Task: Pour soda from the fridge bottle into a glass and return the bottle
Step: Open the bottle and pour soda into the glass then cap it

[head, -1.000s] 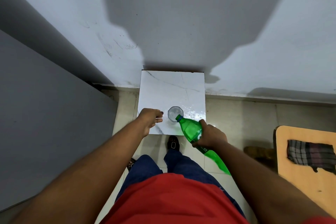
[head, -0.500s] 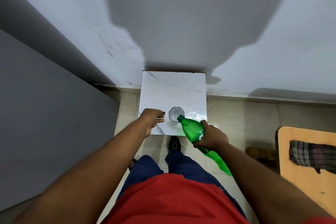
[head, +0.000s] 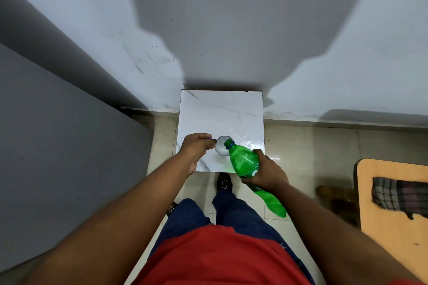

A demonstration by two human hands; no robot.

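A clear glass (head: 219,150) stands on a small white marble-top table (head: 220,111), with pale fizzy liquid in it. My right hand (head: 269,173) grips the middle of a green soda bottle (head: 243,161). The bottle is uncapped and tilted down to the left, its mouth over the glass's right rim. My left hand (head: 196,148) is closed just left of the glass, fingertips at its rim, pinching what looks like a small blue bottle cap (head: 209,138).
A tall grey fridge side (head: 58,157) fills the left. A white wall stands behind the table. At the right is a wooden seat (head: 389,233) with a checked cloth (head: 398,194). My legs and a black shoe (head: 224,182) are below the table edge.
The bottle has tipped further and its mouth has moved over the glass, which now holds fizzy liquid. My left hand has shifted slightly toward the glass.
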